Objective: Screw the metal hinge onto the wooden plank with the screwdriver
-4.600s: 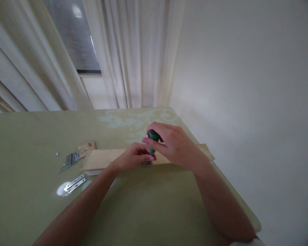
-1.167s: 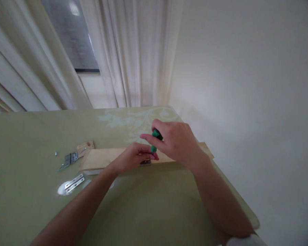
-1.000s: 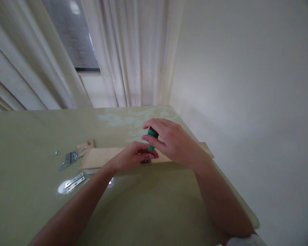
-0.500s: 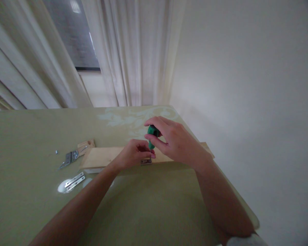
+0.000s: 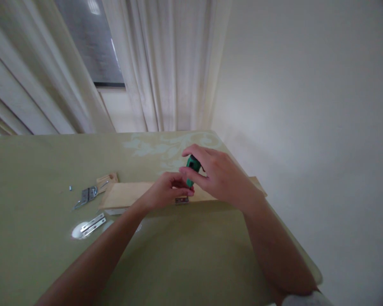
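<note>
Off the nine o'clock end of the pale wooden board (image 5: 126, 193) lie a tiny metal piece (image 5: 70, 188) and a grey metal bracket (image 5: 88, 195); a steel hinge (image 5: 93, 225) sits toward half past eight, and a small wooden block (image 5: 111, 178) by the board's left end. The board looks stiff and fairly light, best steadied by its long edges. The left hand (image 5: 163, 190) is at ten o'clock of the small hinge (image 5: 181, 200) on the board's near edge, fingertips narrowed close about the lower end of the green-handled screwdriver (image 5: 194, 163); whether they pinch anything, I cannot tell. That hinge seems thin, hard and apt to slide, so better pressed at its ends. The screwdriver leans at one o'clock of it, its handle held by the right hand (image 5: 218, 172); it should feel rigid and light, best gripped around the thick upper part.
</note>
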`<state>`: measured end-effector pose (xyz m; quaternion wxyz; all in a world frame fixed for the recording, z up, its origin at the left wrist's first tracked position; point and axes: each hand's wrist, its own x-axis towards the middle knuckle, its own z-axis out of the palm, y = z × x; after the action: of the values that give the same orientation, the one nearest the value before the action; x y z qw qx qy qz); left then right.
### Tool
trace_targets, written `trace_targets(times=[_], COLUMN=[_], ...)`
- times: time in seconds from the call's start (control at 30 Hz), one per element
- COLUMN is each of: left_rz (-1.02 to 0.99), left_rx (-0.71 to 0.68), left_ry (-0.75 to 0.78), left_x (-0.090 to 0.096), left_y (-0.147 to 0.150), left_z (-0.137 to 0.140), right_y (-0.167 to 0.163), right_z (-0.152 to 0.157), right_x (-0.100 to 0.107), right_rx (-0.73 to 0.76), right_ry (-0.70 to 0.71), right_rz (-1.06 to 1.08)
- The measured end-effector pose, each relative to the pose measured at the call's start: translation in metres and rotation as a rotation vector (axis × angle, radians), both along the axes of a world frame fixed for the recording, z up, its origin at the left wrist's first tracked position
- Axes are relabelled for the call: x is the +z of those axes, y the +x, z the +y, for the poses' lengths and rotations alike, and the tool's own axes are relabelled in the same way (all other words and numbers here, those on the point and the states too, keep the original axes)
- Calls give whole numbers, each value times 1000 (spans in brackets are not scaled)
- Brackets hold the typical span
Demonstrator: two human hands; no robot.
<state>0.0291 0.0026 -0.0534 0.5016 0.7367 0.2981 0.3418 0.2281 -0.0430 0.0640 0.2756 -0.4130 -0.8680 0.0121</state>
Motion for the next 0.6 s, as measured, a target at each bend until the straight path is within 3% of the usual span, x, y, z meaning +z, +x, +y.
trace_targets(times=[0.1,0.27,0.33,0.47,0.6], left_rz=[-39,-60,-27,-5,-24], left_rx=[-93,-14,25,54,-55], left_ry=[-8,50,68,48,20], left_x=[3,1,1,6,12], left_y=[-2,3,4,1,-2], left_z=[0,-1,-1,-2,-3], right_y=[0,-3,-3,-1,-2], right_z=[-1,-2,-1,-1,-3], right_x=[0,1,1,1,1], right_rx=[80,-152,-180,13,107], right_ry=[-8,36,26,-39,-47], right_rz=[32,-65,-80,19,44])
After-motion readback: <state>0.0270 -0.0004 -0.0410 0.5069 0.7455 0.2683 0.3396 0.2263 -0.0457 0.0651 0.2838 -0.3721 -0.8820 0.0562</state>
